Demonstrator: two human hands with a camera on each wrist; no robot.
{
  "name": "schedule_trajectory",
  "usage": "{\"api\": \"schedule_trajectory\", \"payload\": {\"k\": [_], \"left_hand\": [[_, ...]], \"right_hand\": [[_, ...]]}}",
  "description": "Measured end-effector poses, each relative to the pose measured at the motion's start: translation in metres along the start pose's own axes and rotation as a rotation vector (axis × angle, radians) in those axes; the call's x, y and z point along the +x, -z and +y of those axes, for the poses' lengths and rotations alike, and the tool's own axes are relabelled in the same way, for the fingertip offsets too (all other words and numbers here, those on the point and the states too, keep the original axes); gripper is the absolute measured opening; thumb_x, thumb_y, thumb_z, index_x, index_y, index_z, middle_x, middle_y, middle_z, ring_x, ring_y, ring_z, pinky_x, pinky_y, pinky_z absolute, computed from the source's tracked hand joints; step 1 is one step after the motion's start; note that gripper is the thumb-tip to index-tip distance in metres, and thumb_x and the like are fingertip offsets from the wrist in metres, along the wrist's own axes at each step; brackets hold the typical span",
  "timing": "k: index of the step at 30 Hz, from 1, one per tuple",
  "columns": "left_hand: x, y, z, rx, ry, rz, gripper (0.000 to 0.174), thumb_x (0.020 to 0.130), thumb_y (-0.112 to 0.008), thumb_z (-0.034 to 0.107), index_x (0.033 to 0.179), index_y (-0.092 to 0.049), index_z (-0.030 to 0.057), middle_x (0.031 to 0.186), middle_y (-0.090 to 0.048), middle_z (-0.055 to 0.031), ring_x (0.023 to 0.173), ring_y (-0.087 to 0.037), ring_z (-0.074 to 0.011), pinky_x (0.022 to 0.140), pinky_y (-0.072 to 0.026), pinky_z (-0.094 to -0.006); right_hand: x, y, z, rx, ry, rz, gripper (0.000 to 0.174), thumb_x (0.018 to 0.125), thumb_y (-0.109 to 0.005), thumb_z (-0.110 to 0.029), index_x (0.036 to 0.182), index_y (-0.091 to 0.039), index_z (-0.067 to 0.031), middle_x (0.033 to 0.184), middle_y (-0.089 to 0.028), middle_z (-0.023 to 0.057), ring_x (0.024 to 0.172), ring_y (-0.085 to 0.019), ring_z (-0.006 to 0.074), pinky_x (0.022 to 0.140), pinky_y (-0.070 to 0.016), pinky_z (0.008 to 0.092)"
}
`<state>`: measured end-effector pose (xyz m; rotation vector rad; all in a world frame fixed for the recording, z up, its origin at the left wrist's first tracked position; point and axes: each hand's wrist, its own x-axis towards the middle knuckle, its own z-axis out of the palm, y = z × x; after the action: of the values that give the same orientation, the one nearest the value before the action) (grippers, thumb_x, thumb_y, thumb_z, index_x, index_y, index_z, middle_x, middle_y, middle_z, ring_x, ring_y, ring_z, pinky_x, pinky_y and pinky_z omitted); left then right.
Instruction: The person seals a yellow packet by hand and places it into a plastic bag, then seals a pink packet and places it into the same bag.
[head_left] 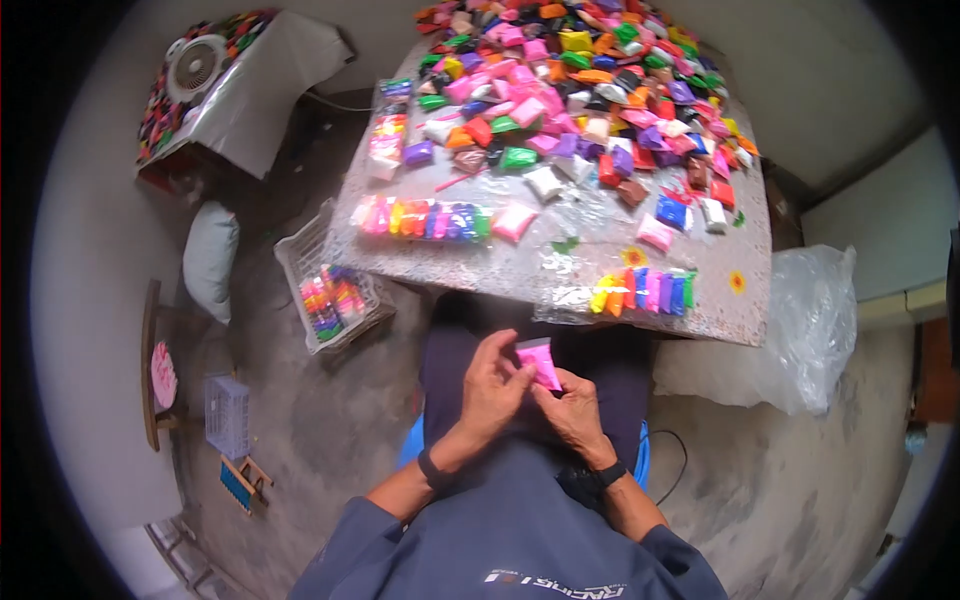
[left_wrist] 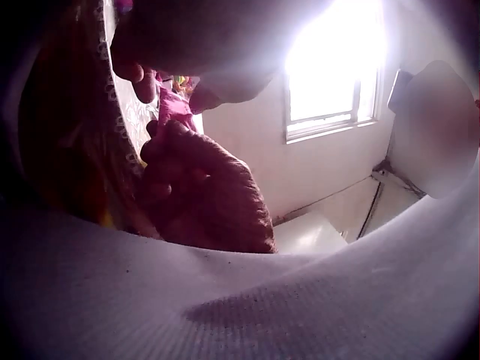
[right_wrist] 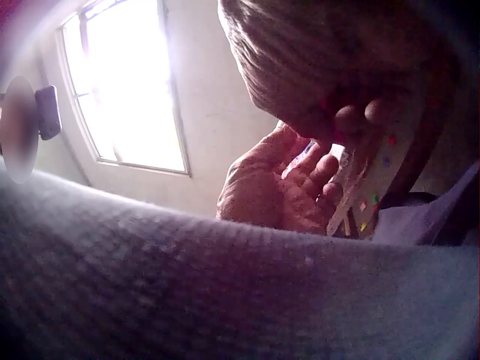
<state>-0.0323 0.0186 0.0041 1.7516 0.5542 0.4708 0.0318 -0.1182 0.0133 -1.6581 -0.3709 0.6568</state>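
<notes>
In the head view, a small pink packet (head_left: 540, 364) is held above the lap, between the two hands. The right hand (head_left: 575, 410) pinches its lower end between thumb and fingers. Beside its left edge is the left hand (head_left: 490, 388), thumb against the packet and the other fingers apart, loosely bent. The left wrist view shows the pink packet (left_wrist: 176, 111) between the right hand (left_wrist: 210, 187) below and the dark left hand (left_wrist: 202, 52) above. In the right wrist view, the right hand (right_wrist: 322, 67) mostly hides the packet; the left hand (right_wrist: 270, 184) shows its palm.
The table (head_left: 400, 262) bears a large pile of coloured packets (head_left: 590, 90) and clear bags with rows of packets (head_left: 650, 292). A crate (head_left: 290, 262) stands on the floor to the left, and a large plastic bag (head_left: 800, 330) lies to the right.
</notes>
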Motion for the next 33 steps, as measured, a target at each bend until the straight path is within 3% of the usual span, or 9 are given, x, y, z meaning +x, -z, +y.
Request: {"api": "schedule_trajectory", "payload": {"k": [2, 9, 13, 15, 18, 25, 28, 31, 33], "left_hand": [[-0.002, 0.002, 0.003, -0.012, -0.084, 0.008, 0.050, 0.082, -0.078, 0.005, 0.128, -0.059, -0.0011, 0.127, -0.060, -0.0132, 0.071, -0.057, -0.0113, 0.064, -0.0506, -0.0258], [-0.002, 0.006, 0.006, 0.028, 0.015, -0.098, 0.049, 0.082, -0.078, 0.010, 0.126, -0.060, 0.0012, 0.115, -0.063, -0.0126, 0.070, -0.059, -0.0146, 0.066, -0.0518, -0.0285], [-0.001, 0.005, 0.003, 0.038, 0.020, -0.067, 0.047, 0.082, -0.079, 0.014, 0.124, -0.061, 0.0027, 0.109, -0.064, -0.0130, 0.074, -0.061, -0.0191, 0.070, -0.0526, -0.0313], [0.000, 0.005, 0.003, 0.097, -0.016, -0.060, 0.046, 0.081, -0.080, 0.016, 0.122, -0.062, 0.0031, 0.107, -0.063, -0.0132, 0.081, -0.062, -0.0225, 0.074, -0.0527, -0.0332], [0.002, 0.004, 0.004, 0.105, -0.059, -0.054, 0.045, 0.082, -0.078, 0.010, 0.123, -0.062, -0.0001, 0.102, -0.059, -0.0071, 0.072, -0.057, -0.0122, 0.066, -0.0503, -0.0266], [0.007, -0.004, 0.003, 0.100, -0.063, -0.065, 0.048, 0.081, -0.079, 0.007, 0.124, -0.061, -0.0002, 0.109, -0.058, -0.0085, 0.072, -0.058, -0.0105, 0.066, -0.0504, -0.0256], [0.007, -0.008, 0.007, 0.064, -0.040, -0.047, 0.053, 0.079, -0.083, 0.013, 0.125, -0.059, 0.0021, 0.116, -0.056, -0.0129, 0.075, -0.059, -0.0151, 0.067, -0.0520, -0.0287], [0.003, -0.013, 0.009, 0.006, -0.005, -0.057, 0.064, 0.079, -0.084, 0.011, 0.134, -0.053, 0.0018, 0.125, -0.054, -0.0148, 0.074, -0.058, -0.0121, 0.065, -0.0520, -0.0258], [-0.002, -0.016, 0.010, -0.154, 0.134, -0.081, 0.074, 0.084, -0.082, 0.012, 0.145, -0.043, -0.0009, 0.130, -0.056, -0.0151, 0.083, -0.062, -0.0119, 0.072, -0.0544, -0.0254]], "right_hand": [[0.002, -0.002, -0.003, -0.021, 0.011, -0.019, 0.022, 0.091, -0.070, -0.006, 0.112, -0.073, 0.0007, 0.088, -0.071, -0.0015, 0.082, -0.060, 0.0051, 0.073, -0.0497, 0.0240], [0.006, -0.006, 0.004, -0.227, 0.214, -0.008, 0.008, 0.087, -0.070, -0.005, 0.092, -0.071, 0.0011, 0.070, -0.063, 0.0061, 0.068, -0.057, 0.0088, 0.063, -0.0464, 0.0285], [0.005, -0.005, 0.003, -0.210, 0.197, -0.051, 0.008, 0.087, -0.069, -0.005, 0.091, -0.070, 0.0016, 0.070, -0.063, 0.0056, 0.068, -0.057, 0.0090, 0.063, -0.0462, 0.0282], [0.004, -0.007, 0.003, -0.164, 0.200, -0.028, 0.012, 0.087, -0.070, -0.008, 0.083, -0.064, 0.0018, 0.066, -0.055, 0.0134, 0.060, -0.054, 0.0183, 0.058, -0.0437, 0.0331], [0.004, -0.006, 0.003, -0.203, 0.176, -0.018, 0.014, 0.087, -0.069, -0.009, 0.082, -0.062, 0.0021, 0.066, -0.055, 0.0138, 0.060, -0.053, 0.0194, 0.058, -0.0439, 0.0336], [0.006, -0.003, 0.004, -0.204, 0.234, 0.033, 0.010, 0.088, -0.068, -0.007, 0.085, -0.063, 0.0017, 0.072, -0.059, 0.0168, 0.063, -0.058, 0.0299, 0.059, -0.0455, 0.0383], [0.008, 0.000, 0.001, -0.314, 0.308, 0.070, 0.008, 0.087, -0.067, -0.006, 0.091, -0.065, 0.0000, 0.074, -0.059, 0.0180, 0.066, -0.060, 0.0362, 0.060, -0.0466, 0.0418], [0.009, 0.004, -0.007, -0.397, 0.358, 0.118, 0.013, 0.085, -0.066, -0.004, 0.098, -0.064, -0.0012, 0.076, -0.059, 0.0176, 0.069, -0.061, 0.0386, 0.061, -0.0477, 0.0444], [0.011, 0.008, -0.008, -0.515, 0.500, 0.142, 0.023, 0.082, -0.066, -0.003, 0.105, -0.063, -0.0011, 0.080, -0.059, 0.0166, 0.072, -0.061, 0.0375, 0.063, -0.0488, 0.0452]]}}
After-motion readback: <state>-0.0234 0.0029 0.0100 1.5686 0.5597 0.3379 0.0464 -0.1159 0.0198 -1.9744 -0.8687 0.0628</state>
